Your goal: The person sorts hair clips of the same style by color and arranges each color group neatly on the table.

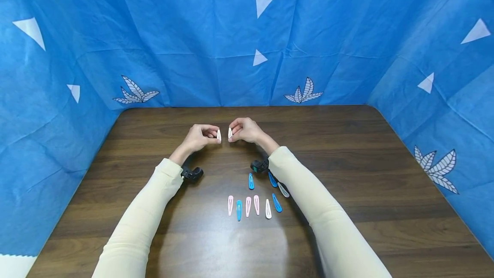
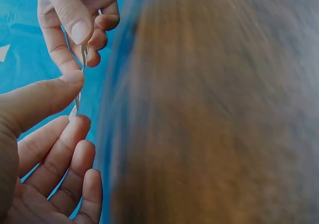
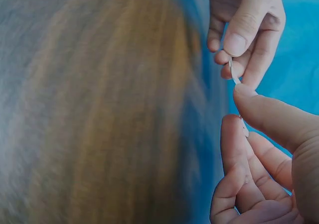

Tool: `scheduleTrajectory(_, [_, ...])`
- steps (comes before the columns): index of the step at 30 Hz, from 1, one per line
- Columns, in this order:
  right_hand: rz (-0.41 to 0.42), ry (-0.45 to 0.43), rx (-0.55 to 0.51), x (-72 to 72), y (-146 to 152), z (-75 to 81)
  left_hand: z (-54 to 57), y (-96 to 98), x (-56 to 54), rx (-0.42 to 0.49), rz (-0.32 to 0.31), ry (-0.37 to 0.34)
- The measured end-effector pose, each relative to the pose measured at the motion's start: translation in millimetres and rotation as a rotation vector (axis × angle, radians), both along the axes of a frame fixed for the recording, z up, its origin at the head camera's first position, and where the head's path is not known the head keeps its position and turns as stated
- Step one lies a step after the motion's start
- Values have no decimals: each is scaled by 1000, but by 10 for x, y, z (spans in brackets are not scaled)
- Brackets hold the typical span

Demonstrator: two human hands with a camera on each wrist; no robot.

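Over the far part of the table, my two hands face each other with a narrow gap between them. My left hand [image 1: 198,137] pinches a white snap hair clip [image 1: 218,135] between thumb and fingertips, holding it upright. Opposite, my right hand [image 1: 248,130] pinches another white snap hair clip [image 1: 230,133] in the same way. Seen edge-on in the left wrist view, the left clip [image 2: 76,106] sits below the right one [image 2: 84,55]. Part of the right clip [image 3: 244,128] is hidden by the thumb and finger in the right wrist view.
Nearer on the wooden table [image 1: 131,158] lie several snap clips: pink ones [image 1: 248,206], blue ones [image 1: 239,210], a white one [image 1: 268,209] and a grey one [image 1: 283,190] beside the right sleeve. Blue cloth [image 1: 231,33] hangs behind and at both sides.
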State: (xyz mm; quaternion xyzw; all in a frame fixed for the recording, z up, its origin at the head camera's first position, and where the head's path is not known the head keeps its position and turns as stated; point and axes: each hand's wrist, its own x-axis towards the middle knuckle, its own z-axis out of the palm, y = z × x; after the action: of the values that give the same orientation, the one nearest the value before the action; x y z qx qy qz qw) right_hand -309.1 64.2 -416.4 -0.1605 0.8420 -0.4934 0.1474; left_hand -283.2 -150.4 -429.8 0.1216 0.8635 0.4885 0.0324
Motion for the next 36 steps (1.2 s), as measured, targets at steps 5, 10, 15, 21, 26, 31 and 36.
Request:
scheduleTrajectory(5, [10,-13,20,-3,-40,-62,-70,-22,2,-11,10,-20])
scheduleTrajectory(10, [27,8,48,-7,-66,-102,-129,-19,3,-26,0,3])
scheduleTrajectory(15, [43,37,104,-7,-83,-133,-175,-20,15,-51,-6,47])
scheduleTrajectory(21, [56,71,149,8,-101,-139,-223,-19,26,-83,-14,110])
scheduleTrajectory(26, [63,87,195,17,-115,-141,-250,-18,19,-127,-24,145])
scheduleTrajectory(31, [63,87,222,31,-131,-136,-259,-15,18,-157,-37,172])
scheduleTrajectory(36, [61,86,225,41,-133,-133,-257,-8,25,-169,-45,193])
